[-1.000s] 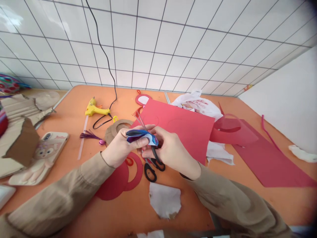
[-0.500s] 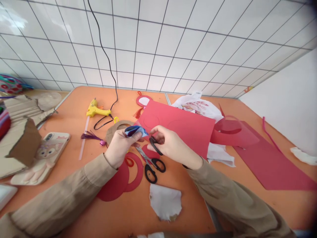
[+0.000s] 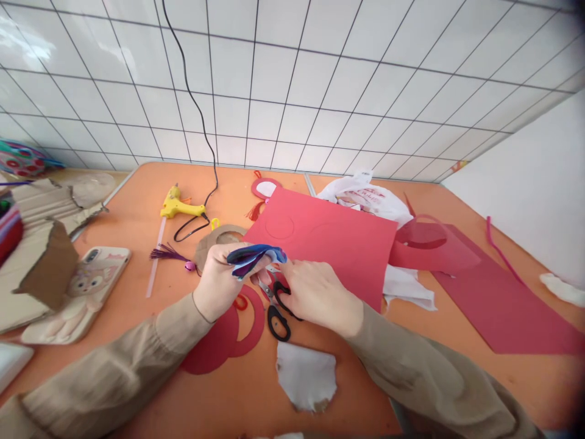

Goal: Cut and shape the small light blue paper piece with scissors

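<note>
A folded piece of thin blue, purple and white patterned material (image 3: pixel 256 256) is pinched in my left hand (image 3: pixel 214 283); whether it is cloth or paper I cannot tell. My right hand (image 3: pixel 322 296) is closed close beside it, fingers curled around black-handled scissors (image 3: pixel 282 294) that are partly hidden, with a pale metal part showing just under the folded piece. Beneath my hands, another pair of black-handled scissors (image 3: pixel 278 324) lies on the table, partly covered. Red paper discs and rings (image 3: pixel 212 344) lie below my left hand.
A yellow glue gun (image 3: pixel 180 206) with its cord stands at the back left. Red paper sheets (image 3: pixel 333 238) cover the middle and right. A phone (image 3: pixel 82 292), cardboard (image 3: pixel 41 262), a white scrap (image 3: pixel 306 375) and a plastic bag (image 3: pixel 365 198) lie around.
My right hand has turned palm down and moved slightly lower, over the scissors on the table. My left hand has tilted, so the folded blue piece now spreads wider toward me.
</note>
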Demonstrator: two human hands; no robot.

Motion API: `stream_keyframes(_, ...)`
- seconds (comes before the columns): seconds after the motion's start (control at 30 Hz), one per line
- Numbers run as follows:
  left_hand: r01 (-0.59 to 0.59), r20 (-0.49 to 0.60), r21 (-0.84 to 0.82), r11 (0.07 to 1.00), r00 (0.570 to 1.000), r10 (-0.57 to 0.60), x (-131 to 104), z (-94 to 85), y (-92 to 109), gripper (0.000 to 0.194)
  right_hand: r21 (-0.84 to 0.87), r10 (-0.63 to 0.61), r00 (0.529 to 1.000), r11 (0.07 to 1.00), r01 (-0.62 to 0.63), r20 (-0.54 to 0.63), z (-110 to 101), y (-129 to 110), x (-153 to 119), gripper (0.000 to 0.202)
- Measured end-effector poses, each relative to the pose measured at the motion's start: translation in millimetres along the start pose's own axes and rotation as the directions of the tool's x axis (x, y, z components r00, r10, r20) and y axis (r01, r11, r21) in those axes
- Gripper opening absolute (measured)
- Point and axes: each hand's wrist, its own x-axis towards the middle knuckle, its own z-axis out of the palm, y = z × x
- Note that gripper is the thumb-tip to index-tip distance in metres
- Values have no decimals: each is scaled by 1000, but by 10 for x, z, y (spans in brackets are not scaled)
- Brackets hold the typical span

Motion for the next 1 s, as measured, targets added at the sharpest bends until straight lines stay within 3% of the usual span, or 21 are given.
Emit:
stream_keyframes(0.2, 19, 61, 18, 1000, 998, -21, 10, 2, -4, 19, 34, -135, 990, 990, 137, -44, -88, 77, -39, 3)
stream_keyframes(0.27, 2, 84, 4, 1000, 996, -2, 10, -5, -11, 20, 136, -127, 989, 981, 136, -78, -141, 103, -39, 8)
stream_keyframes(0.3, -2, 94, 1, 1000, 996, 2, 11, -8, -16, 19, 210, -85, 985, 971, 116, -148, -171, 112, -41, 10)
stream_keyframes(0.37, 5, 104, 3, 1000, 995, -5, 12, -9, -23, 18, 394, 1, 927, 906, 158, -375, -229, 116, -55, 12)
stream_keyframes(0.43, 24, 104, 10, 1000, 994, -24, 15, -2, -24, 16, 518, 49, 814, 793, 321, -578, -278, 96, -86, 11)
stream_keyframes(0.53, 28, 103, 16, 999, 994, -30, 20, 16, -17, 14, 534, -25, 733, 668, 518, -680, -314, 34, -147, 23)
stream_keyframes(0.73, -68, 137, 41, 997, 989, 62, 12, 11, -44, 9, 333, -41, 566, 772, 541, -823, -281, -53, -211, 21)
stream_keyframes(0.9, -190, 174, 62, 980, 969, 177, 7, -28, -113, 12, 236, -92, 513, 809, 539, -854, -201, -75, -189, 15)
stream_keyframes(1.0, -276, 200, 63, 959, 945, 259, 16, -33, -122, 13, 192, -102, 452, 807, 559, -886, -148, -95, -163, 14)
